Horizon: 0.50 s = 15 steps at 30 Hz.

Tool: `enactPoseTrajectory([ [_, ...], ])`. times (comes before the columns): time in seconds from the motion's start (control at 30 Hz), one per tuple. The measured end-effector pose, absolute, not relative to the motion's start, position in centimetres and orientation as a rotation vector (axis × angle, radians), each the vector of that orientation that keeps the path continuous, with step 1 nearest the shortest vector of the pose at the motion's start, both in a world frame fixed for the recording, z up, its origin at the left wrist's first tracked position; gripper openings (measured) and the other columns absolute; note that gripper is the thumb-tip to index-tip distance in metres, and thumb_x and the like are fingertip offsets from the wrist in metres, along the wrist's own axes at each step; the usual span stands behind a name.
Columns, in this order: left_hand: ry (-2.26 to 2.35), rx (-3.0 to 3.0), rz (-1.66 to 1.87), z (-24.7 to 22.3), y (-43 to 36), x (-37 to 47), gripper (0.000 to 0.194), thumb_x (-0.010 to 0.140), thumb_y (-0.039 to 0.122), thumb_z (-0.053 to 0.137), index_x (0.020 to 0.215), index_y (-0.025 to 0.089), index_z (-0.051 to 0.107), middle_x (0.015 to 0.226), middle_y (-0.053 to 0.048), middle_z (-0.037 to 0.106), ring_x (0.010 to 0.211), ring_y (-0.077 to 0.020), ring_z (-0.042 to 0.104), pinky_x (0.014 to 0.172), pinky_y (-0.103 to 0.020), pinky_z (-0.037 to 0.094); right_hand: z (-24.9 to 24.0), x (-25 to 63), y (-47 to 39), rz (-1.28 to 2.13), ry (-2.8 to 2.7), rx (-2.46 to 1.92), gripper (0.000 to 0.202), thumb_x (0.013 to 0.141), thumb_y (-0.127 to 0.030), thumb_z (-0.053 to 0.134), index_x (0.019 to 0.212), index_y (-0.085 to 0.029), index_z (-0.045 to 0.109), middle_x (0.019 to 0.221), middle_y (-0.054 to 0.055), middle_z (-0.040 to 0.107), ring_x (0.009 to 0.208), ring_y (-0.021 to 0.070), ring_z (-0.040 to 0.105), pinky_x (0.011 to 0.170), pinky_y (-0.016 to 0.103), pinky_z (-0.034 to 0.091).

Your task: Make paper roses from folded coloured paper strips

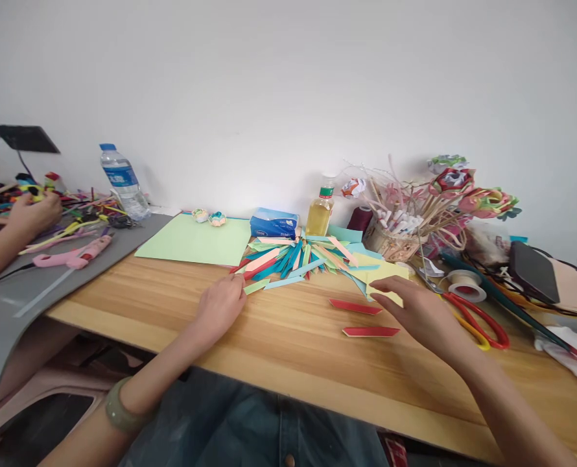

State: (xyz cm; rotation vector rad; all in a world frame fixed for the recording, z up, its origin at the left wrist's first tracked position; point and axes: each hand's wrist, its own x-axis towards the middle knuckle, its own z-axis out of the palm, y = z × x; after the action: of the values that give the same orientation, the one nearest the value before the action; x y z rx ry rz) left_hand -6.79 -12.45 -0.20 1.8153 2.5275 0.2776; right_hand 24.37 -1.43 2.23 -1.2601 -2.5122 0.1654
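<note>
At the left edge of a pile of folded paper strips (293,256) in several colours, my left hand (220,303) has its fingers closed at the end of a red paper strip (260,268). Its fingertips are partly hidden. My right hand (417,312) hovers over the table with thumb and fingers apart, holding nothing. Behind its fingers lies a yellow paper sheet (388,269). Two folded red strips lie on the wood left of that hand, an upper red strip (355,307) and a lower red strip (371,332).
Behind the pile stand a blue tissue pack (273,225) and a glue bottle (320,214). Green paper (194,240) lies left. Right are scissors (487,324), a ribbon spool (466,287) and a basket (393,243). Another person's hand (35,211) works beyond a pink glue gun (77,254).
</note>
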Motion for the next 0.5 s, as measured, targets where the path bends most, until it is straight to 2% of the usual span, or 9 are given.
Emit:
enactPoseTrajectory([
  [0.1, 2.535, 1.792, 0.327, 0.4, -13.0, -6.1, 0.018, 0.081, 0.016, 0.038, 0.087, 0.018, 0.056, 0.091, -0.008, 0.066, 0.083, -0.0219, 0.061, 0.065, -0.028, 0.042, 3.0, 23.9, -3.2, 0.323, -2.275, -1.228, 0.027, 0.085, -0.04, 0.046, 0.092, -0.02, 0.062, 0.093, 0.009, 0.068, 0.083, 0.0252, 0.063, 0.07, 0.038, 0.048],
  [0.17, 2.527, 1.788, 0.403, 0.8, -13.5, -4.8, 0.017, 0.082, 0.017, 0.038, 0.086, 0.019, 0.054, 0.089, -0.005, 0.065, 0.081, -0.0195, 0.061, 0.067, -0.027, 0.042, 2.9, 22.7, -5.0, 0.56, -2.21, -1.217, 0.029, 0.084, -0.041, 0.047, 0.098, -0.02, 0.06, 0.091, 0.009, 0.068, 0.08, 0.0232, 0.063, 0.069, 0.037, 0.049],
  [0.27, 2.362, 1.861, 0.733, 0.9, -14.2, -2.1, 0.011, 0.08, 0.016, 0.041, 0.081, 0.02, 0.052, 0.084, -0.002, 0.064, 0.074, -0.0156, 0.06, 0.068, -0.026, 0.043, 1.8, 19.9, -7.7, 0.958, -2.125, -1.068, 0.039, 0.085, -0.041, 0.045, 0.118, -0.02, 0.048, 0.106, 0.011, 0.064, 0.084, 0.0202, 0.063, 0.07, 0.035, 0.051],
  [0.37, 2.176, 1.995, 0.964, 0.4, -14.7, 0.5, 0.015, 0.081, 0.014, 0.036, 0.075, 0.02, 0.049, 0.077, -0.003, 0.059, 0.071, -0.0152, 0.058, 0.065, -0.025, 0.043, 0.6, 17.3, -9.0, 1.13, -1.971, -0.99, 0.044, 0.084, -0.04, 0.049, 0.123, -0.021, 0.043, 0.11, 0.011, 0.059, 0.089, 0.0189, 0.059, 0.071, 0.033, 0.051],
  [0.5, 1.939, 1.94, 1.111, -0.1, -14.8, 2.1, 0.012, 0.079, 0.013, 0.038, 0.074, 0.02, 0.045, 0.078, -0.004, 0.055, 0.074, -0.0155, 0.056, 0.065, -0.027, 0.042, 0.4, 16.0, -8.7, 1.217, -1.77, -0.943, 0.039, 0.081, -0.041, 0.054, 0.113, -0.019, 0.05, 0.077, 0.001, 0.055, 0.07, 0.0153, 0.054, 0.061, 0.028, 0.047],
])
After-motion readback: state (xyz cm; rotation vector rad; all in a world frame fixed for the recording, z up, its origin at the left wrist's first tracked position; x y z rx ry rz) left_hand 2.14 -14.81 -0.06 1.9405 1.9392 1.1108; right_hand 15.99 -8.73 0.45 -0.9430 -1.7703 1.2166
